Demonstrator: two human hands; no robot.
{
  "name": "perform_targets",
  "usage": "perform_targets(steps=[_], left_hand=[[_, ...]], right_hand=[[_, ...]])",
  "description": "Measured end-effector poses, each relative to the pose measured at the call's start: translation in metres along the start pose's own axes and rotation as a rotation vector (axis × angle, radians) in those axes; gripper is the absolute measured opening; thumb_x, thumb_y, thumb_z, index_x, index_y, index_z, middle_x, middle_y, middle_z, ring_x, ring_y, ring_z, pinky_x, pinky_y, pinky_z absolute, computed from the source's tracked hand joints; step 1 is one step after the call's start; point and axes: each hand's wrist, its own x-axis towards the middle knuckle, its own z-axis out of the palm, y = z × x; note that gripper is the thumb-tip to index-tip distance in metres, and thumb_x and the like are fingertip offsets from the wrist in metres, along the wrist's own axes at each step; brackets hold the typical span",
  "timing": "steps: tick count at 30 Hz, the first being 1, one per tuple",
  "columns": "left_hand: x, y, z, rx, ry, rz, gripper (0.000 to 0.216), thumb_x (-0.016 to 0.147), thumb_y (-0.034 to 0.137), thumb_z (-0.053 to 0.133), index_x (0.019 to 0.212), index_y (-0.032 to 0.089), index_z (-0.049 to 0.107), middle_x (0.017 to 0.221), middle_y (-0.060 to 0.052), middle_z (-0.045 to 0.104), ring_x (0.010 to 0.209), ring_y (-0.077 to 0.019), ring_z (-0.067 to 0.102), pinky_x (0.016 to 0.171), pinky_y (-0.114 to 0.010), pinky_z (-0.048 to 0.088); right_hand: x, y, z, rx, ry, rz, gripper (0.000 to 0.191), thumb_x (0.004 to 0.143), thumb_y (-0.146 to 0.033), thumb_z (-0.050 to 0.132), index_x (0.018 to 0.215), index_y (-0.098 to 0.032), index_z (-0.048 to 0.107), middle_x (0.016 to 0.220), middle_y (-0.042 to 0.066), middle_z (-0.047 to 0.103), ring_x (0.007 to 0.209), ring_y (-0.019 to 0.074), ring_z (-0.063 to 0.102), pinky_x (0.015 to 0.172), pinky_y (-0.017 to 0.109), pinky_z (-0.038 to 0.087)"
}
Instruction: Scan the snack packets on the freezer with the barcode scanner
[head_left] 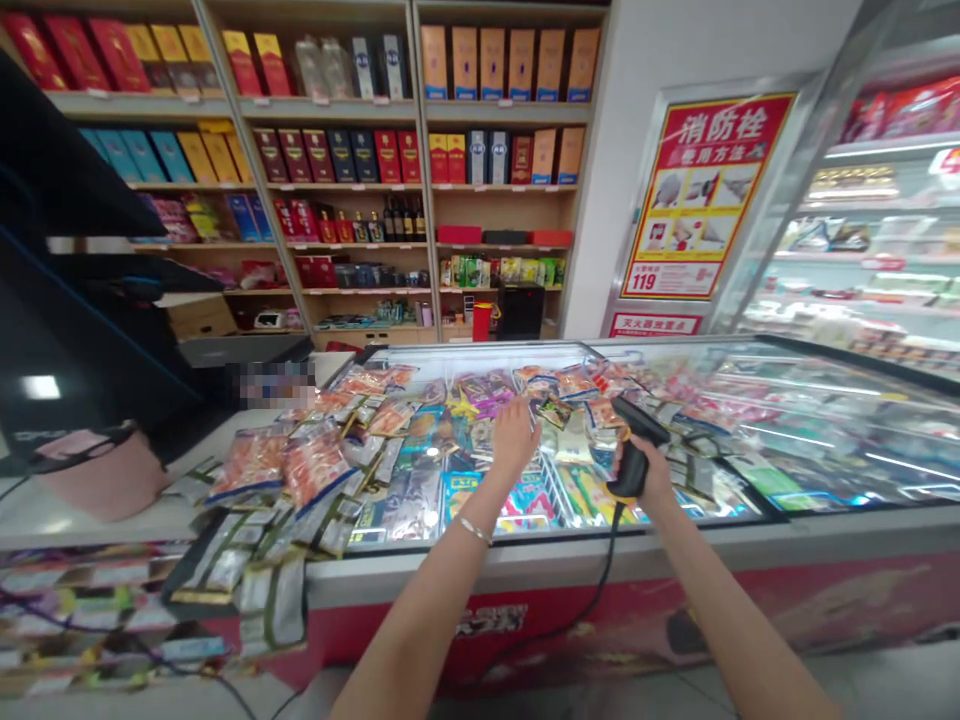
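My right hand (651, 478) is closed round the yellow-and-black grip of a barcode scanner (636, 440); its black head points left over the freezer lid, and its black cable hangs down the front. My left hand (514, 436) reaches over the glass lid of the chest freezer (525, 560), fingers down among the snack packets (555, 408) spread on the glass. Whether it grips one is hidden. A thin bracelet sits on that wrist. More orange and silver packets (300, 465) lie heaped at the lid's left end.
A white counter (90, 520) at left carries a dark monitor (82, 330) and a pink object (97, 480). Shelves of boxed goods (360, 150) fill the back wall. A red fire-hydrant poster (705, 195) and a glass cooler (870, 230) stand at right.
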Motion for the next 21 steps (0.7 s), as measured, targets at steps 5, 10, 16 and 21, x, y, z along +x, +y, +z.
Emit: perform_targets(steps=[5, 10, 16, 21], left_hand=[[0.019, 0.025, 0.042, -0.022, -0.194, 0.088, 0.058, 0.088, 0.042, 0.049, 0.141, 0.025, 0.033, 0.148, -0.011, 0.035, 0.132, -0.0284, 0.038, 0.106, -0.045, 0.036], [0.021, 0.033, 0.061, -0.034, -0.345, 0.049, 0.046, 0.082, 0.048, 0.058, 0.124, 0.029, 0.054, 0.149, -0.009, 0.030, 0.135, -0.0390, 0.028, 0.108, -0.055, 0.028], [0.021, 0.038, 0.054, -0.038, -0.335, -0.019, 0.031, 0.085, 0.033, 0.057, 0.115, 0.024, 0.056, 0.136, -0.015, 0.041, 0.118, -0.0357, 0.045, 0.100, -0.055, 0.033], [0.024, 0.033, 0.048, -0.055, -0.289, -0.092, 0.032, 0.085, 0.022, 0.053, 0.117, 0.018, 0.049, 0.123, -0.017, 0.047, 0.111, -0.0306, 0.050, 0.093, -0.044, 0.041]], right_hand=[[0.003, 0.013, -0.007, 0.067, 0.100, 0.054, 0.030, 0.056, -0.040, 0.072, 0.071, -0.020, 0.056, 0.047, -0.005, 0.054, 0.035, 0.0109, 0.049, 0.033, 0.021, 0.042], [0.005, 0.014, -0.006, 0.031, 0.093, 0.119, 0.029, 0.057, -0.038, 0.072, 0.072, -0.019, 0.057, 0.048, -0.004, 0.055, 0.036, 0.0117, 0.049, 0.032, 0.022, 0.042], [0.003, 0.015, -0.007, 0.013, 0.038, 0.142, 0.026, 0.060, -0.036, 0.071, 0.075, -0.019, 0.058, 0.049, -0.004, 0.056, 0.036, 0.0119, 0.050, 0.033, 0.023, 0.043], [0.003, 0.015, -0.007, 0.009, 0.052, 0.142, 0.028, 0.059, -0.038, 0.072, 0.074, -0.019, 0.058, 0.049, -0.004, 0.056, 0.036, 0.0116, 0.050, 0.032, 0.022, 0.042]])
